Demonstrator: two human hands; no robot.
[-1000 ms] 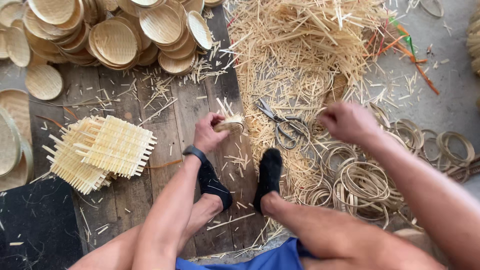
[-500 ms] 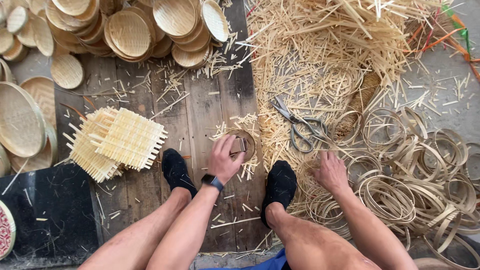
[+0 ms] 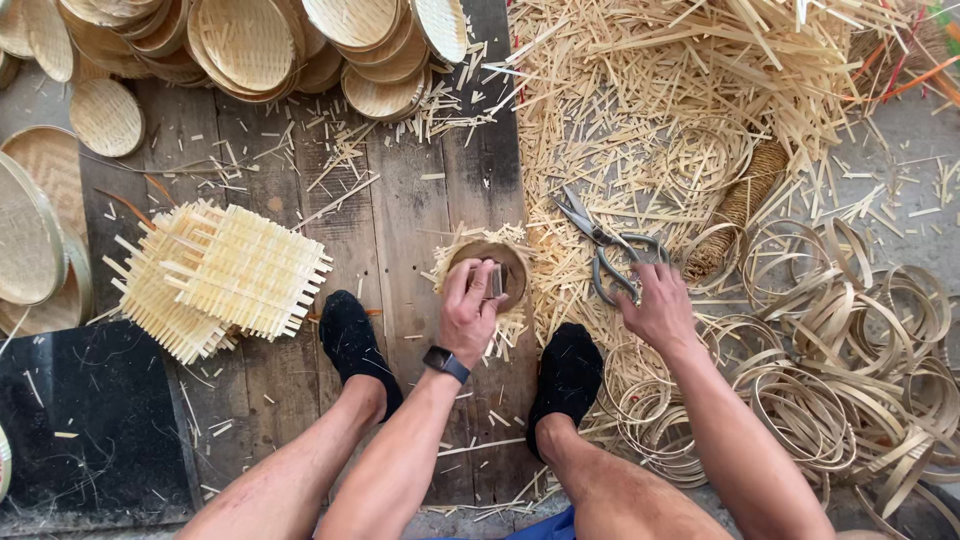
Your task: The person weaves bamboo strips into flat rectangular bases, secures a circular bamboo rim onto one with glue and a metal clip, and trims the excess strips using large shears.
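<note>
Your left hand [image 3: 468, 312] pinches a small flat block [image 3: 494, 279] and presses it down inside a round bamboo hoop [image 3: 487, 272], which sits on a woven mat with frayed strip ends on the wooden plank floor [image 3: 420, 200], just ahead of your black-socked feet [image 3: 352, 340]. Your right hand [image 3: 655, 308] closes on the handles of metal shears [image 3: 607, 248] lying in bamboo shavings [image 3: 680, 90]. Square woven mats [image 3: 220, 275] lie to the left, stacked round baskets [image 3: 250, 40] beyond, coiled bamboo rings [image 3: 850, 350] to the right.
</note>
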